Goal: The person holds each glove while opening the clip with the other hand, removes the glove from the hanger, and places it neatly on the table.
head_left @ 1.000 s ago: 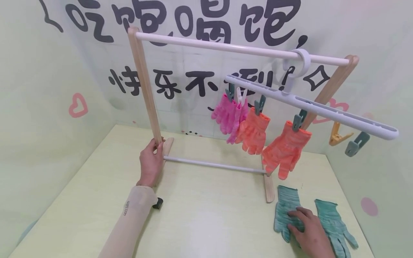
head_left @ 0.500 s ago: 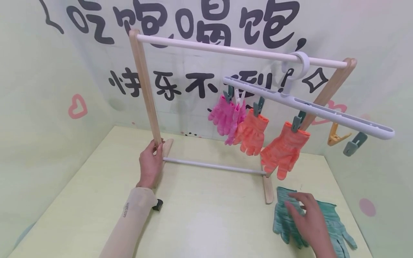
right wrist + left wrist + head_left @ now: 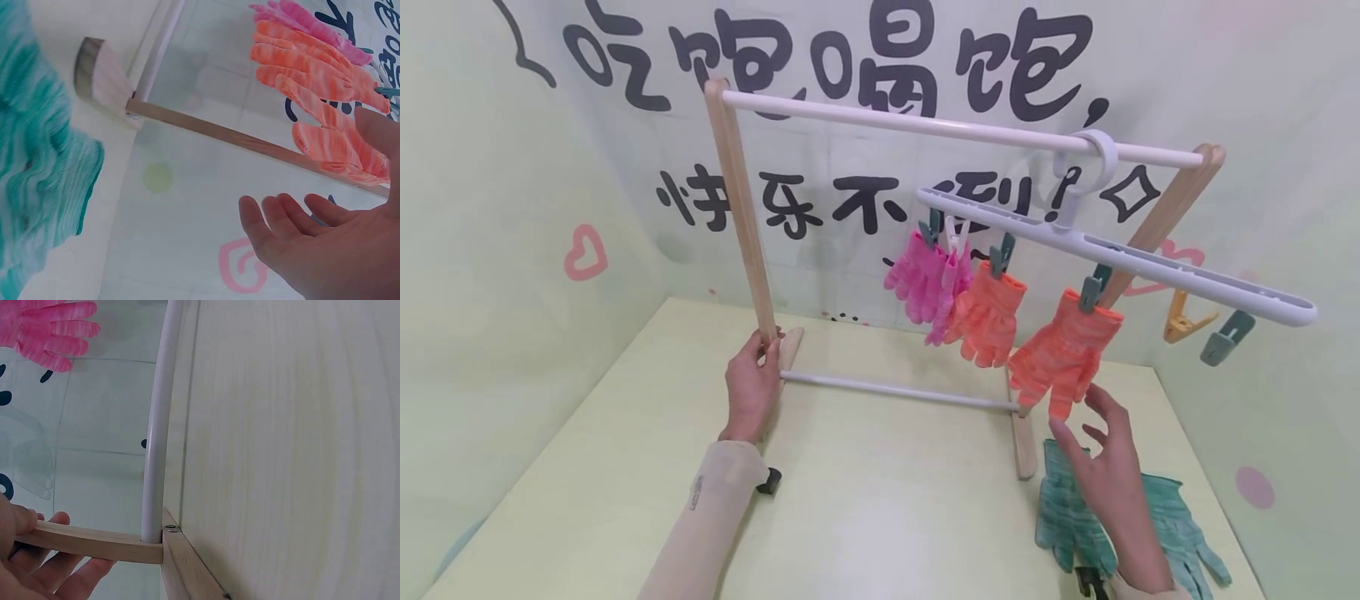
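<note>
My left hand point(image 3: 752, 385) grips the lower end of the rack's left wooden post point(image 3: 747, 225), fingers wrapped round it in the left wrist view. My right hand point(image 3: 1108, 458) is raised beside the nearest orange glove point(image 3: 1063, 354), its fingers loosely curved and holding nothing. Whether a fingertip touches that glove I cannot tell. The glove hangs by a dark green clip point(image 3: 1093, 292) from a pale hanger point(image 3: 1120, 250). Another orange glove point(image 3: 988, 312) and two pink gloves point(image 3: 917, 275) hang farther along. Two green gloves point(image 3: 1067, 508) lie on the table below, partly hidden by my right forearm.
The hanger hooks over the rack's white top bar point(image 3: 925, 125). A yellow clip point(image 3: 1183, 321) and a grey-green clip point(image 3: 1227, 337) dangle from its right end. A lower bar point(image 3: 895, 388) joins the rack's feet. Printed walls enclose the table point(image 3: 880, 500).
My right hand has left the green gloves and risen towards the nearest orange glove. The left hand keeps its grip on the post. The view has shifted slightly.
</note>
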`<state>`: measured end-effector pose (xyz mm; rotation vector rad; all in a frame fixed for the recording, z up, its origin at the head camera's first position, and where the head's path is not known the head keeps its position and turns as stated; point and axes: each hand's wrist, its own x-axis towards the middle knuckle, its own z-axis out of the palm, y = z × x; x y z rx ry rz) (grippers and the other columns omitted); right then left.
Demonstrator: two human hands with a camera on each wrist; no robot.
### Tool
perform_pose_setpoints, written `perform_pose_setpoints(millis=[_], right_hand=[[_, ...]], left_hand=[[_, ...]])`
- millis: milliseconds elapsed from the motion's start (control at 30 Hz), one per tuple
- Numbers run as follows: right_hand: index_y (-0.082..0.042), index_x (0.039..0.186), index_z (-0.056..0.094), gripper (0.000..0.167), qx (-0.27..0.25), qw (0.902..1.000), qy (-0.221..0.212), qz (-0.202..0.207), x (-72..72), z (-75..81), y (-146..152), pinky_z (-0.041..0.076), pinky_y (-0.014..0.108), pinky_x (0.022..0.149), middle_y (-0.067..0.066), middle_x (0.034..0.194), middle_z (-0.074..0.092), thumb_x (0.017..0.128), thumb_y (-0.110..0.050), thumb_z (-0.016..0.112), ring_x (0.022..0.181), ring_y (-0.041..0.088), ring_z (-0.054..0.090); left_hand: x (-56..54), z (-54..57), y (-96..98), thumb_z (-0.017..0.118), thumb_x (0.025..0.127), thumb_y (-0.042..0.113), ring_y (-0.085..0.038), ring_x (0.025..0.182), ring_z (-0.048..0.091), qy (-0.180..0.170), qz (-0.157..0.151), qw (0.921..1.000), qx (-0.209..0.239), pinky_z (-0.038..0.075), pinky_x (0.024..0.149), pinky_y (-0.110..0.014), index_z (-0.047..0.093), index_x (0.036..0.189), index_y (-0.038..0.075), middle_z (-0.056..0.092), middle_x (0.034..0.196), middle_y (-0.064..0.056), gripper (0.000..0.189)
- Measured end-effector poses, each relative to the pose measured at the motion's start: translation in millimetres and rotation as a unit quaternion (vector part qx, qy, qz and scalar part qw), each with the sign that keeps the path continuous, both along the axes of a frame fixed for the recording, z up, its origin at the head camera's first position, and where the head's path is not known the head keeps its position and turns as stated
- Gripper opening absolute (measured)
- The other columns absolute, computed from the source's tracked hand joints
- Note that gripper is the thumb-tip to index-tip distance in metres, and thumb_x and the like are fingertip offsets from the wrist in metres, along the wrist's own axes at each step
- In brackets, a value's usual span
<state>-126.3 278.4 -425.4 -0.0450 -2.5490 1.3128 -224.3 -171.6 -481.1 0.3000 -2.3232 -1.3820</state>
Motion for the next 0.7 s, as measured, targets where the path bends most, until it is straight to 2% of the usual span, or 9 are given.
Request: perform_pose_setpoints(millis=[100, 200, 333, 533, 700], right_hand=[[-0.019, 0.164, 0.025, 0.081, -0.030, 0.9995, 0.012, -0.002, -6.2, 3.9, -4, 0.036, 0.006, 0.097, 0.007, 0.163, 0.037, 0.099, -0.025, 0.072, 0.147, 0.025, 0.036], [-0.024, 0.164, 0.026, 0.080, -0.058, 0.9979, 0.027, -0.002, -11.7, 7.4, -8, 0.038, 0.006, 0.098, 0.002, 0.160, 0.040, 0.099, -0.021, 0.072, 0.141, 0.014, 0.040], [-0.020, 0.160, 0.035, 0.071, -0.087, 0.9950, 0.048, -0.015, -16.5, 12.6, -15, 0.041, 0.003, 0.097, -0.002, 0.148, 0.049, 0.099, -0.019, 0.072, 0.129, 0.004, 0.046], [-0.012, 0.150, 0.052, 0.057, -0.097, 0.9908, 0.077, -0.054, -22.0, 16.4, -22, 0.046, 0.001, 0.090, -0.012, 0.129, 0.058, 0.098, -0.021, 0.074, 0.114, 0.000, 0.055], [-0.012, 0.138, 0.066, 0.046, -0.101, 0.9869, 0.081, -0.096, -23.6, 20.4, -25, 0.051, 0.003, 0.081, -0.021, 0.112, 0.065, 0.096, -0.029, 0.076, 0.103, -0.003, 0.062]], left_hand=[[1.3, -1.1, -0.3, 0.052, 0.110, 0.024, -0.042, 0.129, 0.065, 0.004, 0.003, 1.0000, -0.006, 0.059, 0.094, -0.055, 0.067, 0.133, 0.012, 0.067, 0.139, -0.022, 0.030], [0.9, -1.5, -0.6, 0.052, 0.110, 0.024, -0.042, 0.130, 0.064, 0.010, 0.004, 0.9999, -0.010, 0.058, 0.096, -0.056, 0.067, 0.132, 0.012, 0.067, 0.138, -0.022, 0.029], [0.0, -1.6, -0.2, 0.053, 0.110, 0.023, -0.042, 0.130, 0.064, 0.012, 0.004, 0.9999, -0.008, 0.058, 0.096, -0.056, 0.067, 0.131, 0.012, 0.067, 0.138, -0.022, 0.028], [1.0, -1.9, 0.6, 0.054, 0.110, 0.021, -0.042, 0.128, 0.066, 0.018, 0.007, 0.9998, -0.009, 0.059, 0.093, -0.055, 0.067, 0.132, 0.009, 0.069, 0.136, -0.022, 0.029], [0.1, -1.1, 0.7, 0.053, 0.110, 0.021, -0.043, 0.128, 0.065, 0.023, 0.005, 0.9996, -0.014, 0.059, 0.094, -0.057, 0.067, 0.131, 0.007, 0.068, 0.137, -0.023, 0.028]])
